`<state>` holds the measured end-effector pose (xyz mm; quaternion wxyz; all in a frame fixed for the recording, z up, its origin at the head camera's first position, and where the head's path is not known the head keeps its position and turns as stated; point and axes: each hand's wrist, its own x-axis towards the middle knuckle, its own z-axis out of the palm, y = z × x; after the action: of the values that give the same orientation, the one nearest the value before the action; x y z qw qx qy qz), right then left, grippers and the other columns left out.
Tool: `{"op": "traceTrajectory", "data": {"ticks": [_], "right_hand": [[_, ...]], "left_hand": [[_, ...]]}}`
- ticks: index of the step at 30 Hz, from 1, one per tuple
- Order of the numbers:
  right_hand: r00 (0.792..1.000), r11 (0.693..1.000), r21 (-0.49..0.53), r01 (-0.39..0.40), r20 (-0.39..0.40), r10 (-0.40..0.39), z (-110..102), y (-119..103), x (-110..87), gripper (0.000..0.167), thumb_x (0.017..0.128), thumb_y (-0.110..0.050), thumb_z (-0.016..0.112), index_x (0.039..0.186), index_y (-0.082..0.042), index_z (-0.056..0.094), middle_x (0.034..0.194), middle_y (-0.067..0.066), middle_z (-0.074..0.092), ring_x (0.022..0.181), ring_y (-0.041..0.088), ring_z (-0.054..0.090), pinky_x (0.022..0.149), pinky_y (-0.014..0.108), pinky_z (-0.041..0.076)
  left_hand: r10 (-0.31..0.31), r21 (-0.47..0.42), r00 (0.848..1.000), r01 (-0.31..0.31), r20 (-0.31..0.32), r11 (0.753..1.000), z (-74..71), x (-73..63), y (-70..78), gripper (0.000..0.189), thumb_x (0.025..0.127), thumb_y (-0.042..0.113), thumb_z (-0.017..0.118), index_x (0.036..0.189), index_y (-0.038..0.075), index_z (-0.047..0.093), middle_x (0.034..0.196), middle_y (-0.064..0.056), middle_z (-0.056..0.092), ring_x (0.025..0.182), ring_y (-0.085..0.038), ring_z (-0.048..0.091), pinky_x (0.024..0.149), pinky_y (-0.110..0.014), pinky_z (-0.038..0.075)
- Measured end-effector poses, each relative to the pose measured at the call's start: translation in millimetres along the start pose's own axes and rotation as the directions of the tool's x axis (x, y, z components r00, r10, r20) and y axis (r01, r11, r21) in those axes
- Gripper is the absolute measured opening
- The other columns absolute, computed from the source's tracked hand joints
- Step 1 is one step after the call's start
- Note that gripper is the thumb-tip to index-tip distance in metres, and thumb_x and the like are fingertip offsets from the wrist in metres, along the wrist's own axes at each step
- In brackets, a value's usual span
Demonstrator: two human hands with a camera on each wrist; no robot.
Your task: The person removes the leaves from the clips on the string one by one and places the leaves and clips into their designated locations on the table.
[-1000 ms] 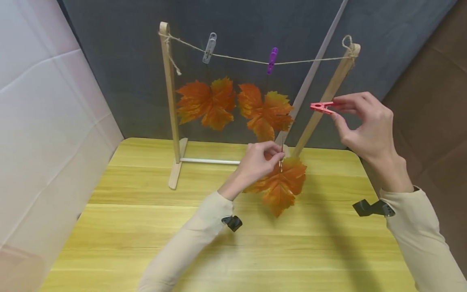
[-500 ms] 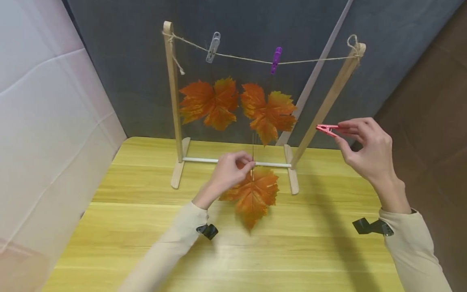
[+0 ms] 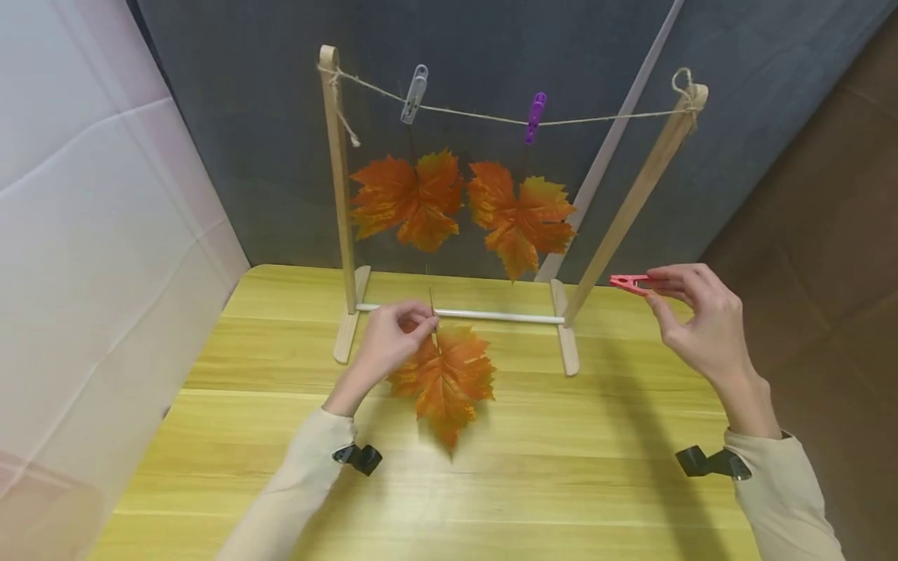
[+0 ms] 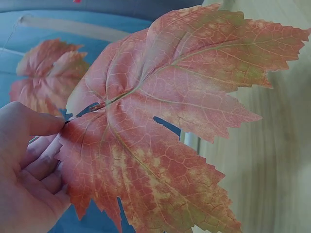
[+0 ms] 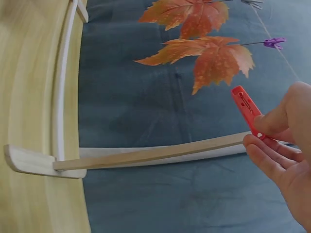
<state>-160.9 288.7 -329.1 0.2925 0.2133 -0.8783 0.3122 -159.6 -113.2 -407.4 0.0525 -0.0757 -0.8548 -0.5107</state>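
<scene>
two leaves already hang from the string point(image 3: 491, 118) in the upper middle of the frame; the third leaf point(image 3: 443, 376) is not yet pegged. the left hand point(image 3: 387, 343) pinches its stem at centre, seemingly just above the table point(image 3: 575, 483). the right hand point(image 3: 701, 319) pinches a red peg point(image 3: 629, 282) at right.

An orange maple leaf point(image 3: 445, 375) with yellow-green edges hung tip down by its stem just above the table, before the rack. A red plastic clothespin point(image 3: 629, 282) lay level in the air, right of the rack's right post.
</scene>
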Motion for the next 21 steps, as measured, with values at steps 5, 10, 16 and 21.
{"op": "traceTrajectory", "data": {"ticks": [5,10,16,21], "right_hand": [[1.000,0.999,0.016,-0.030,0.012,0.029,8,6,-10.8,0.030,0.081,0.010,0.076,0.110,0.005,0.071,0.104,0.017,0.067,0.097,-0.021,0.054,0.090,-0.001,0.041],[0.999,0.999,0.027,-0.039,0.008,0.039,17,13,-21.1,0.029,0.081,0.009,0.076,0.110,0.004,0.072,0.103,0.016,0.068,0.096,-0.020,0.055,0.089,-0.001,0.041],[0.998,0.998,0.044,-0.055,0.014,0.054,26,22,-34.8,0.030,0.081,0.011,0.075,0.111,0.006,0.071,0.104,0.018,0.068,0.095,-0.020,0.055,0.087,-0.001,0.041],[0.996,0.995,0.055,-0.087,0.041,0.085,32,28,-45.8,0.030,0.081,0.012,0.075,0.110,0.007,0.070,0.103,0.019,0.068,0.094,-0.018,0.055,0.087,-0.001,0.042]], "left_hand": [[-0.044,0.036,0.999,0.045,-0.030,0.998,-13.2,-8.8,-13.1,0.011,0.094,0.016,0.071,0.099,0.008,0.076,0.087,-0.007,0.076,0.081,-0.020,0.071,0.079,-0.035,0.057],[-0.083,0.052,0.995,0.086,-0.058,0.995,-28.2,-14.1,-28.4,0.014,0.094,0.018,0.071,0.102,0.007,0.076,0.092,-0.010,0.077,0.085,-0.024,0.072,0.081,-0.037,0.058],[-0.112,0.052,0.989,0.117,-0.095,0.992,-46.2,-24.3,-46.3,0.021,0.096,0.023,0.069,0.107,0.005,0.074,0.096,-0.013,0.076,0.090,-0.028,0.072,0.084,-0.038,0.057],[-0.148,0.096,0.982,0.160,-0.119,0.983,-60.5,-37.4,-65.0,0.025,0.098,0.026,0.067,0.110,0.005,0.074,0.098,-0.013,0.077,0.093,-0.029,0.072,0.084,-0.037,0.056]]}}
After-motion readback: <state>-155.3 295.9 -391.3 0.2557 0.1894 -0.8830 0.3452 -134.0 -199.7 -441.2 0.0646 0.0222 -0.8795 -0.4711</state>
